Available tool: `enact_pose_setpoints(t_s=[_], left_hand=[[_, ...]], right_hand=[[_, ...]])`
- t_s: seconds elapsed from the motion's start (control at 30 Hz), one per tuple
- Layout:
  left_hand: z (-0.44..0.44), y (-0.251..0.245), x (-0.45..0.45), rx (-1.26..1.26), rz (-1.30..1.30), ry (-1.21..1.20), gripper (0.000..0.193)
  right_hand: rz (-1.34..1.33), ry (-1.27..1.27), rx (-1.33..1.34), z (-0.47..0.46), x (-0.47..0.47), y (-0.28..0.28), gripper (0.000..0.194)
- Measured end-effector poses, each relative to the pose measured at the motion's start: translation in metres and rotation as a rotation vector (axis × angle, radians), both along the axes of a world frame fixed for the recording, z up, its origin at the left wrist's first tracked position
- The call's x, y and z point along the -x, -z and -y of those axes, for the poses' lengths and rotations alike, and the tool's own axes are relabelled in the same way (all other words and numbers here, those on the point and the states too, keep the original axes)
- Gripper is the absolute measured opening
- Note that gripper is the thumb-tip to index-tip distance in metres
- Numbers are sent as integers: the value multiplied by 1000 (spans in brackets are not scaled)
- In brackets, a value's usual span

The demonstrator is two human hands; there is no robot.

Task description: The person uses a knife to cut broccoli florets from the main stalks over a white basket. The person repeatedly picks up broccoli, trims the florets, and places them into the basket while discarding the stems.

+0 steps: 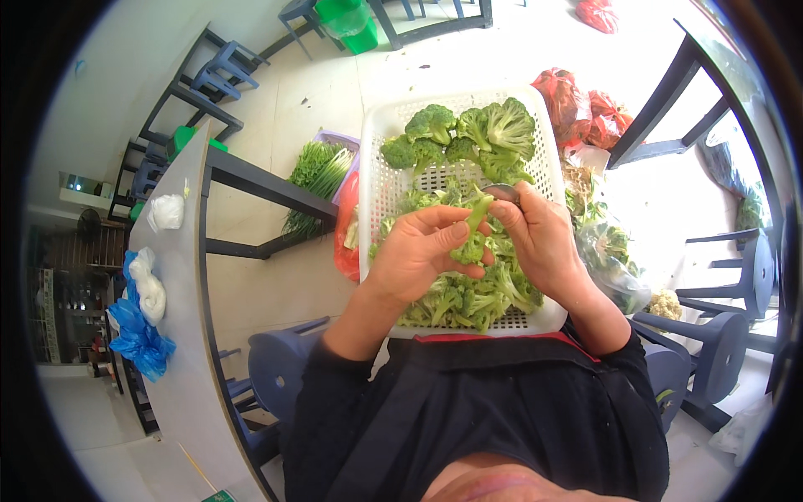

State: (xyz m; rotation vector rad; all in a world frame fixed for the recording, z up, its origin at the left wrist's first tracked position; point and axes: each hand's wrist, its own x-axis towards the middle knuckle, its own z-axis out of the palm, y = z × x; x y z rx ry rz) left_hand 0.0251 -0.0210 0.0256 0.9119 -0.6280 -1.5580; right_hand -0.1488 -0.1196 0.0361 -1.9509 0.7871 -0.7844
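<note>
My left hand (433, 245) holds a small broccoli floret (472, 238) by its head, the pale stem pointing up. My right hand (533, 232) grips a metal blade (502, 192), partly hidden by the fingers, close beside the stem's tip. Both hands are above a white perforated plastic basket (371, 157). Larger broccoli heads (431, 123) lie in its far part. A pile of cut florets (480, 298) covers its near part, partly hidden under my hands.
A grey table (175, 251) with plastic bags stands at the left. Green onions (317, 176) lie in a purple crate on the floor. Red bags (563, 103) and leafy scraps are right of the basket. Blue plastic stools (721, 357) stand at the right, another (282, 370) at the left.
</note>
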Motion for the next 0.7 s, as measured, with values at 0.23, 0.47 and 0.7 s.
enact_pose_setpoints(t_s=[0.23,0.47,0.7], left_hand=[[-1,9,3,-24,-48,-20,26],[3,11,3,-3,-30,-58,31],[-3,14,4,334,135,-33,54]], right_hand=[[-64,-53,-3,-3,3,1,30],[-98,-92,-13,-13,-3,11,27],[-23,-64,62,-6,2,8,23]])
